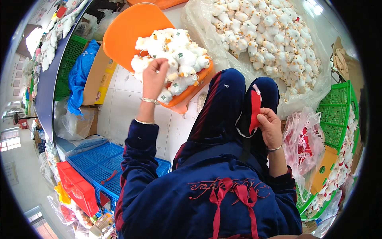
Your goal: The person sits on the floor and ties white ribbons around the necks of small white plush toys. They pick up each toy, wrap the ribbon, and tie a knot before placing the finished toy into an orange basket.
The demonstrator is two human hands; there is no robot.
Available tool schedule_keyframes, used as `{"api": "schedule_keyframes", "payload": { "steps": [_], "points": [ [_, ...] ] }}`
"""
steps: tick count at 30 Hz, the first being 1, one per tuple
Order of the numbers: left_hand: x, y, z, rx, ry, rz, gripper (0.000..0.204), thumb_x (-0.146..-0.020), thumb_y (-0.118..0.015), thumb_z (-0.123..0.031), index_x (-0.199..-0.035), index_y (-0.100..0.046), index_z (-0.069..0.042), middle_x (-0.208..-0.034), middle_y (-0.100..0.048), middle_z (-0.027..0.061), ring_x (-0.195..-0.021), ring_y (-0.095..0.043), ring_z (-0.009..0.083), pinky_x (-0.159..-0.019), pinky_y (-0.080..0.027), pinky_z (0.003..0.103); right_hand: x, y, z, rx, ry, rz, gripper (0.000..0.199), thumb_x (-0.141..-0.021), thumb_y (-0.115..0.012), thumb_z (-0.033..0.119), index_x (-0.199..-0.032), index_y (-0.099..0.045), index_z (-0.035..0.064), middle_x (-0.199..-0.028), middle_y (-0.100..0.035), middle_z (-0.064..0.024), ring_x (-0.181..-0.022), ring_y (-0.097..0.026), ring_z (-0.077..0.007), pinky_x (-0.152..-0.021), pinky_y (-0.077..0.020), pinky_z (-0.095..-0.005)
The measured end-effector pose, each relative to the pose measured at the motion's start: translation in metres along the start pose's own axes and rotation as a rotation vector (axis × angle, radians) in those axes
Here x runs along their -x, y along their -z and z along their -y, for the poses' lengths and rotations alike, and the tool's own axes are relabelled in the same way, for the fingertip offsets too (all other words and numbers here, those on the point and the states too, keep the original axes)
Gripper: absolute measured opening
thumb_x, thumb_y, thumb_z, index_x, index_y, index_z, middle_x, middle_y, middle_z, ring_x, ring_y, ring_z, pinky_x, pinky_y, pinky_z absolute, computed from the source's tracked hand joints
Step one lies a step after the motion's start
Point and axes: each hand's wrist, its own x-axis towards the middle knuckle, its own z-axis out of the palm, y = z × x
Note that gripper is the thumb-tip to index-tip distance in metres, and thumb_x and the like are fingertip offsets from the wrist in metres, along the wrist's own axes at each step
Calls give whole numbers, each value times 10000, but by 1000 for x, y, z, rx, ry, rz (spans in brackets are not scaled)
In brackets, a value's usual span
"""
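My left hand [154, 79] is over the near left side of a pile of small white plush toys [179, 55], heaped on an orange chair [123, 36]. Its fingers are bent together; whether anything sits between them is too small to make out. The toys have orange parts and thin white strings, and some carry a small green mark. Above my right knee, my right hand [271, 126] pinches a narrow red cloth piece [255, 109] with a white tip at its far end. A thin white cord hangs in a loop beside the cloth.
A large clear plastic bag [203, 28] full of more white plush toys lies at the far right. To my right are green crates [334, 115] and a clear bag of red pieces [304, 143]. On my left stand a blue crate [95, 159], a red box [77, 187] and a cardboard box [95, 75].
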Motion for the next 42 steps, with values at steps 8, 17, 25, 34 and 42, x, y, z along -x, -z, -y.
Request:
{"api": "schedule_keyframes", "payload": {
  "steps": [8,17,25,34,42],
  "points": [
    [-11,-32,-18,-588,-173,237,520,-851,-769,-204,-1295,-601,8,-959,-693,111,-916,-657,260,-868,-538,357,-4,16,-10,113,-53,22,104,-964,-714,128,-971,-621,82,-836,-643,46,-678,-555,-26,-630,-444,-177],
    [23,-84,23,-839,-330,96,854,-733,-829,-152,-1466,-403,-49,-1434,-429,207,-1230,-487,419,-1022,-460,469,0,20,-12,116,-40,53,106,-976,-694,124,-961,-595,89,-812,-632,50,-681,-559,-26,-630,-446,-184],
    [10,-106,44,-667,-393,-12,609,-743,-771,-78,-1299,-522,-55,-1350,-471,221,-1193,-528,423,-1004,-470,469,0,15,-8,90,6,93,84,-986,-675,109,-974,-602,68,-823,-636,39,-643,-549,-20,-572,-417,-172],
    [41,-94,31,-457,-460,52,589,-733,-768,-62,-1263,-513,-26,-1291,-486,232,-1171,-542,423,-962,-504,441,2,19,-8,164,24,47,89,-972,-695,133,-1000,-643,66,-811,-628,45,-615,-533,-19,-531,-404,-181],
    [116,-91,-33,-195,-574,355,668,-662,-798,-29,-1267,-518,-64,-1272,-541,207,-1131,-582,397,-944,-512,416,-5,21,30,225,142,-124,129,-964,-709,135,-926,-621,48,-758,-586,38,-618,-536,-39,-537,-414,-198]
  ]
}}
